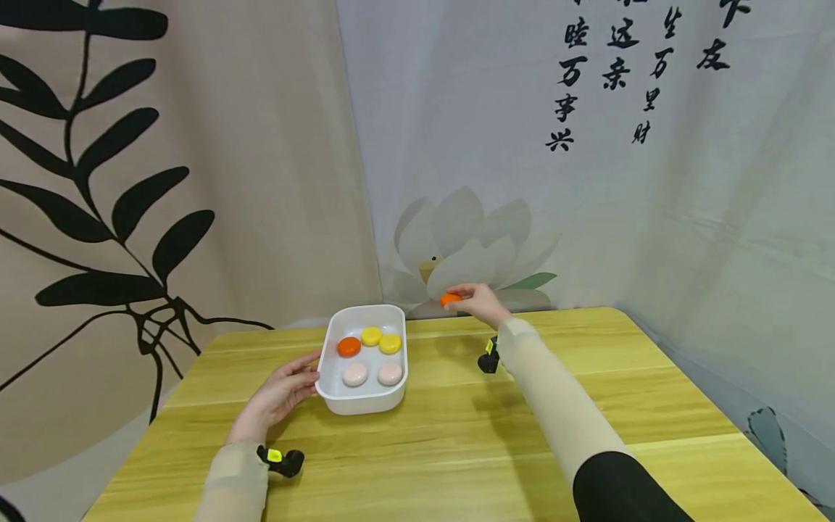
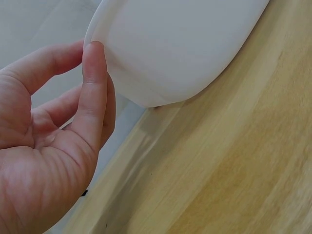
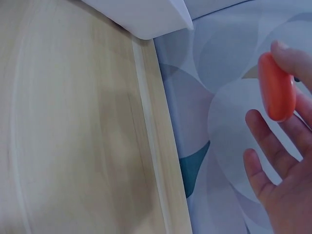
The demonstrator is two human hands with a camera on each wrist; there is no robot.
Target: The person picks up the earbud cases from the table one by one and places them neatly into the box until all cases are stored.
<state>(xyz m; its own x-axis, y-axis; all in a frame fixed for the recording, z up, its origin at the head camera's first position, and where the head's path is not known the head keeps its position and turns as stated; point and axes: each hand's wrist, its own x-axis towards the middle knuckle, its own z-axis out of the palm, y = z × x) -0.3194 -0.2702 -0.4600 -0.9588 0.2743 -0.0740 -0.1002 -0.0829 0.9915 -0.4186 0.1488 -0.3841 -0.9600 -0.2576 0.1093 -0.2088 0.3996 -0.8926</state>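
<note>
My left hand (image 1: 285, 391) holds the left side of a white plastic box (image 1: 365, 406), with thumb and fingertips at its rim. In the left wrist view the same hand's fingers (image 2: 94, 73) touch the box's outer wall (image 2: 165, 48). Inside the box lie one orange-red disc (image 1: 349, 346), two yellow discs (image 1: 390, 344) and two pale pink discs (image 1: 355, 374), all smooth and rounded. To the right of the box, above the table's far edge, my right hand (image 1: 481, 303) pinches an orange disc (image 3: 277, 87) between thumb and fingers. Its other fingers stay spread.
A wooden table (image 1: 443, 449) carries the box near its far edge. Behind it hangs a curtain (image 1: 457, 109) with a printed lotus and black characters; a dark leafy branch is printed at left. Black wrist cameras (image 1: 488, 357) sit on both wrists.
</note>
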